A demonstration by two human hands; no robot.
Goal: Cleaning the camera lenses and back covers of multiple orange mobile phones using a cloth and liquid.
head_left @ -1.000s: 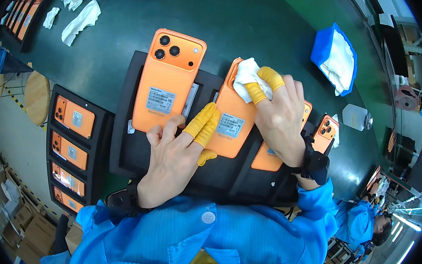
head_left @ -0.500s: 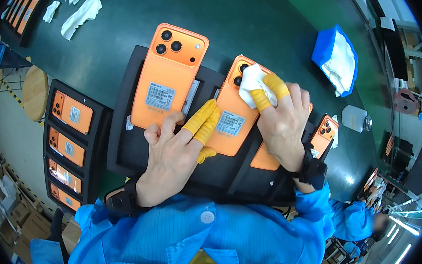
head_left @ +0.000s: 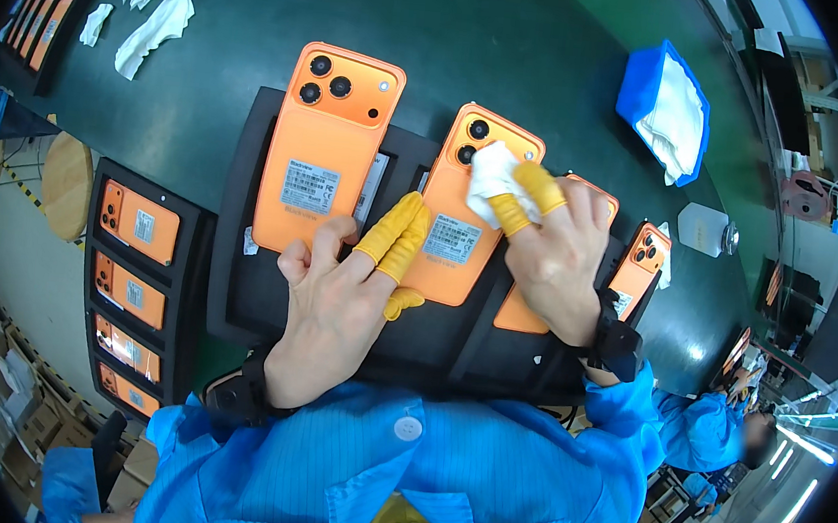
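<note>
Several orange phones lie back side up on a black tray (head_left: 237, 286). My left hand (head_left: 341, 300), with yellow finger cots, presses on the lower left edge of the middle orange phone (head_left: 462, 225). My right hand (head_left: 559, 254) pinches a small white cloth (head_left: 491, 173) and holds it against that phone's upper part, beside the camera lenses. A larger orange phone (head_left: 324, 149) rests to the left, untouched. Two more orange phones (head_left: 638, 266) are partly hidden under my right hand.
A second black tray (head_left: 105, 264) with several orange phones sits at the left table edge. White cloths (head_left: 156, 24) lie at the back left, a blue box of cloths (head_left: 667, 109) at the back right, next to a small white bottle (head_left: 703, 230). Another person in blue works at the lower right.
My right hand has slid the white cloth left and toward me across the middle phone's top, near the lenses. My left hand stays on the phone's edge.
</note>
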